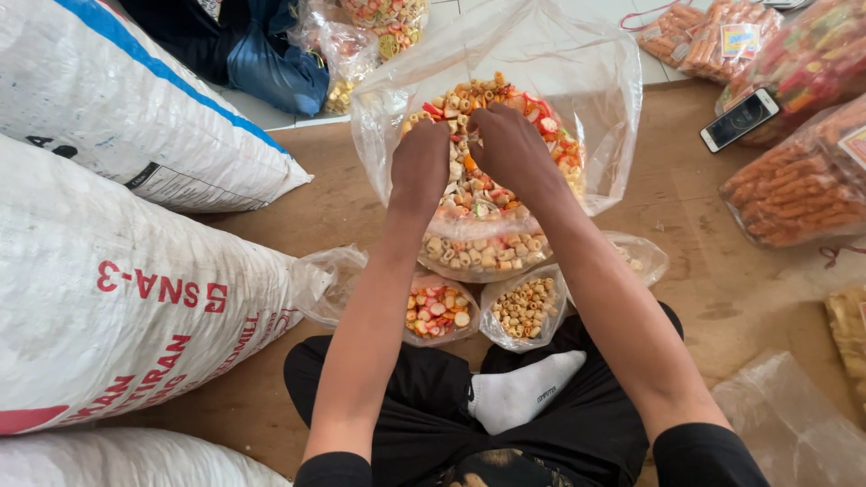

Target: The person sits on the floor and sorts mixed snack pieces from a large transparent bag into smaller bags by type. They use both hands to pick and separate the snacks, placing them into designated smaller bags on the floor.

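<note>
Spillage is our worry: our left hand [420, 167] and right hand [511, 149] dig, fingers curled, into the big clear bag [577, 99] of mixed snacks [478, 194], whose slack rim could sag over the small filled bags [528, 307] at the wooden floor's [686, 234] near edge.

Sacks [135, 271] lie left, snack packets [794, 189] right, open bag [496, 117] between.

The person wears a black top with short sleeves; the sleeve hems end at the upper arms, leaving both forearms bare. No watch, ring or bracelet shows on the left hand [419, 167] or the right hand [510, 149]. The trousers [424, 406] are black, plain and loose in cut. One foot carries a white sock [523, 392] with a small dark mark at the ankle end and faint grey lettering along its side.
</note>
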